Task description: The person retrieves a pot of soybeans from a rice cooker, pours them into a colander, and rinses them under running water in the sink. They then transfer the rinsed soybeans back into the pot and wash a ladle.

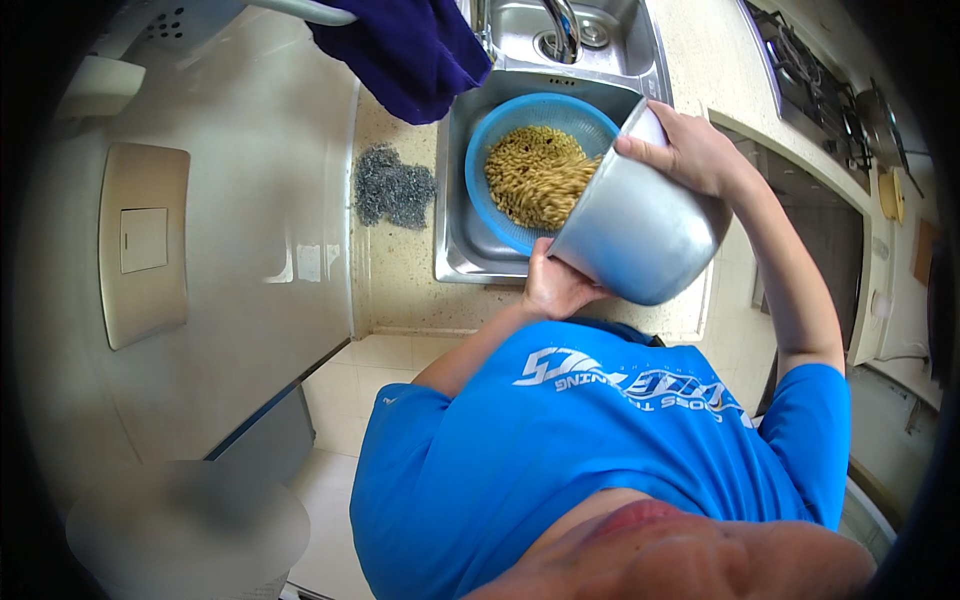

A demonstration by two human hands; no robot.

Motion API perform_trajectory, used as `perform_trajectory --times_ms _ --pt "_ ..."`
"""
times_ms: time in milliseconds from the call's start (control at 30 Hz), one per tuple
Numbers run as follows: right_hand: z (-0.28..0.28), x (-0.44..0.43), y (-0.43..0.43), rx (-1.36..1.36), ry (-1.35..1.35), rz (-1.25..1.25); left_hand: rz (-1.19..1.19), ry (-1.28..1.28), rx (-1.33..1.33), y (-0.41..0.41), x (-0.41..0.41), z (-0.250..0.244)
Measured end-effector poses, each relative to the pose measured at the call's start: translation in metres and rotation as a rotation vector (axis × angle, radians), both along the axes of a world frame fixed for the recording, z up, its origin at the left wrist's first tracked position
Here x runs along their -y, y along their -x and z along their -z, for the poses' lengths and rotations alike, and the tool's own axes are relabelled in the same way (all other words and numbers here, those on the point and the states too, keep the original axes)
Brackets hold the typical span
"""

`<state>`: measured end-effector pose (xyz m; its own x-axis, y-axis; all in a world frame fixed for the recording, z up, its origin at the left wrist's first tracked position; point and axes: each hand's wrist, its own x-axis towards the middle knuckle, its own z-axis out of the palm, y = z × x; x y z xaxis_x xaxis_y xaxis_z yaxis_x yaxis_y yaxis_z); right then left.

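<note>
A large silver metal pot is tilted on its side, its mouth turned toward a blue plastic strainer basket. Pale yellow-brown beans or grains lie heaped in the basket, and a blurred stream of them comes from the pot's mouth. My left hand grips the pot's rim on the side close to my body. On the far side, my right hand holds the rim, thumb over its edge. The basket stands in the stainless steel sink basin. What is left inside the pot is hidden by its wall.
A second, smaller basin with a chrome faucet lies beyond. Dark purple cloth hangs over the sink's left corner. A grey scrubbing pad or cloth lies on the speckled counter. A gas stove is at the far right.
</note>
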<state>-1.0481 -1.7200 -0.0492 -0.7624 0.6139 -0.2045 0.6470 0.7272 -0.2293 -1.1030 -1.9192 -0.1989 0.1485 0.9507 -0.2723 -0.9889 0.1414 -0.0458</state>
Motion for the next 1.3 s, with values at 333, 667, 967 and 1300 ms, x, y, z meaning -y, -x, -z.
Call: perform_trajectory --times_ms 333,667,967,1300 --pt "-0.018 0.011 0.01 -0.079 -0.053 0.002 -0.049 -0.004 -0.027 0.01 -0.003 -0.015" --pt "-0.011 0.006 0.008 -0.194 -0.076 -0.021 -0.077 -0.025 -0.246 0.015 -0.004 -0.01" --pt "0.011 -0.002 -0.008 -0.221 0.11 0.039 -0.001 -0.044 -0.191 0.013 -0.003 0.002" --pt "0.018 -0.004 -0.049 -0.452 0.341 0.046 0.009 0.024 -0.293 0.023 -0.003 0.001"
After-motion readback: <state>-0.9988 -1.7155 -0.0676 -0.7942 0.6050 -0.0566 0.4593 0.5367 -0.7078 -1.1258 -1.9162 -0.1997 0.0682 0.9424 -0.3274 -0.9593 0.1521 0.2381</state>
